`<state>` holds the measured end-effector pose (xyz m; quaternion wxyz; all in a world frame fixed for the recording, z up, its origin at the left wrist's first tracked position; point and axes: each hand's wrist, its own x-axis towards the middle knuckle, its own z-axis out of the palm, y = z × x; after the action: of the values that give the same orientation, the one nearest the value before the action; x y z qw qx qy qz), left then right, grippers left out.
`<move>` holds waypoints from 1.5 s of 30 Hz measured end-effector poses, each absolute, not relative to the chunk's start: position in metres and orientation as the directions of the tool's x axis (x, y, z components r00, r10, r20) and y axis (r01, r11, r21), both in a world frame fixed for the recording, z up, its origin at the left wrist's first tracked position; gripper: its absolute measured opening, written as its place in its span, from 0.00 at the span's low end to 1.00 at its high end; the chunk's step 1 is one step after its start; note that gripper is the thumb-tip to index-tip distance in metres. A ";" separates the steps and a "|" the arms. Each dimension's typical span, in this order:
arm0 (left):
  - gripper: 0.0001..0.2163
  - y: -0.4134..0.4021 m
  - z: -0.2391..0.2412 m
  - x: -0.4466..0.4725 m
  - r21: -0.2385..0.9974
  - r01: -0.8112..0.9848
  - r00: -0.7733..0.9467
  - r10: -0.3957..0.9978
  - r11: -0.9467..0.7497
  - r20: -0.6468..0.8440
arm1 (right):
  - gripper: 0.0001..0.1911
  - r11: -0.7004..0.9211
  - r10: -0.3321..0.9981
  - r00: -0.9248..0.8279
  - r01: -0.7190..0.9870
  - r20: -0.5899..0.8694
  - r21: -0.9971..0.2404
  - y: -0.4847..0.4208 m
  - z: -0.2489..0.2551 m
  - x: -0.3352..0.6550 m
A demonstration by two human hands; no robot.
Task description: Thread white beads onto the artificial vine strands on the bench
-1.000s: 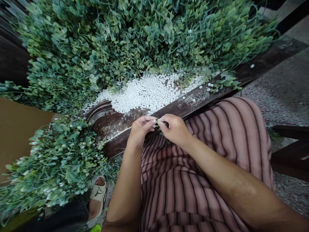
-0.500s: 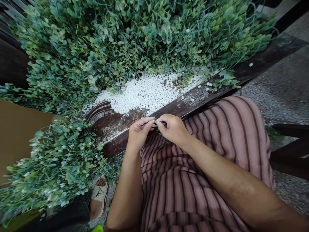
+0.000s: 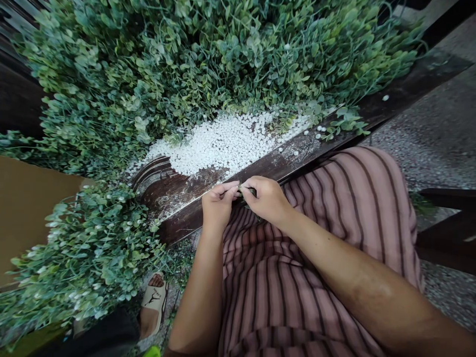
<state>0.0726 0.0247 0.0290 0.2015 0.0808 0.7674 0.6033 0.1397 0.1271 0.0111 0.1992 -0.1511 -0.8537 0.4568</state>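
My left hand [image 3: 217, 203] and my right hand [image 3: 267, 197] meet over my lap, fingertips pinched together on a small green sprig [image 3: 247, 189] of artificial leaves. Most of the sprig is hidden inside my right fist. Both hands hover just in front of the edge of a dark wooden bench [image 3: 174, 191]. A heap of small white beads [image 3: 226, 141] lies on the bench right behind my hands. I cannot tell whether a bead sits between my left fingertips.
A large pile of green artificial foliage [image 3: 193, 59] covers the bench behind the beads. A second pile with white beads on it [image 3: 89, 248] lies at lower left beside a brown board [image 3: 26, 198]. A sandalled foot [image 3: 153, 300] rests on the speckled floor [image 3: 439, 144].
My left hand has shifted slightly right and closer to my right hand. The fingertips stay pinched on the sprig. Nothing else has moved.
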 end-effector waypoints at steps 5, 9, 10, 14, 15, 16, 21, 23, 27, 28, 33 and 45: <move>0.05 0.025 0.019 0.074 0.974 -0.057 -0.926 0.354 0.217 -0.133 | 0.09 0.537 0.463 -0.852 0.050 0.245 -0.842 0.125 0.008 0.139; 0.05 0.021 0.015 0.072 0.988 -0.042 -0.922 0.376 0.146 -0.095 | 0.08 0.501 0.464 -0.846 0.005 0.264 -0.865 0.125 0.007 0.139; 0.05 0.020 0.014 0.071 0.989 -0.070 -0.915 0.386 0.128 -0.115 | 0.08 0.493 0.463 -0.846 -0.002 0.264 -0.870 0.125 0.007 0.138; 0.07 0.019 0.013 0.067 0.980 -0.185 -0.892 0.408 0.069 -0.197 | 0.08 0.469 0.461 -0.849 -0.012 0.257 -0.883 0.124 0.008 0.137; 0.07 0.019 0.013 0.067 0.979 -0.194 -0.892 0.405 0.062 -0.202 | 0.08 0.470 0.462 -0.849 -0.012 0.258 -0.883 0.124 0.008 0.137; 0.07 0.019 0.013 0.067 0.980 -0.193 -0.895 0.399 0.059 -0.200 | 0.09 0.473 0.463 -0.847 -0.012 0.260 -0.881 0.124 0.008 0.137; 0.05 0.023 0.014 0.071 0.990 -0.117 -0.921 0.363 0.083 -0.140 | 0.09 0.509 0.465 -0.836 -0.015 0.290 -0.861 0.123 0.006 0.136; 0.05 0.024 0.016 0.072 0.991 -0.073 -0.921 0.373 0.113 -0.110 | 0.09 0.520 0.472 -0.831 -0.008 0.294 -0.854 0.123 0.005 0.136; 0.05 0.023 0.018 0.070 0.987 -0.018 -0.909 0.410 0.157 -0.082 | 0.09 0.515 0.478 -0.835 0.015 0.272 -0.857 0.124 0.004 0.135; 0.05 0.023 0.018 0.069 0.988 -0.018 -0.905 0.417 0.156 -0.083 | 0.09 0.502 0.476 -0.841 0.019 0.258 -0.864 0.124 0.004 0.135; 0.07 0.023 0.017 0.070 0.988 -0.078 -0.915 0.384 0.130 -0.123 | 0.09 0.382 0.452 -0.881 0.051 0.138 -0.923 0.128 0.006 0.133; 0.07 0.026 0.016 0.072 0.990 -0.104 -0.932 0.338 0.091 -0.129 | 0.03 0.209 0.537 -0.843 0.123 0.009 -0.970 0.128 0.008 0.133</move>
<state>0.0717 0.0264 0.0162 0.1651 0.0814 0.7199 0.6692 0.1328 0.1280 0.0083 0.1757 -0.2179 -0.7574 0.5899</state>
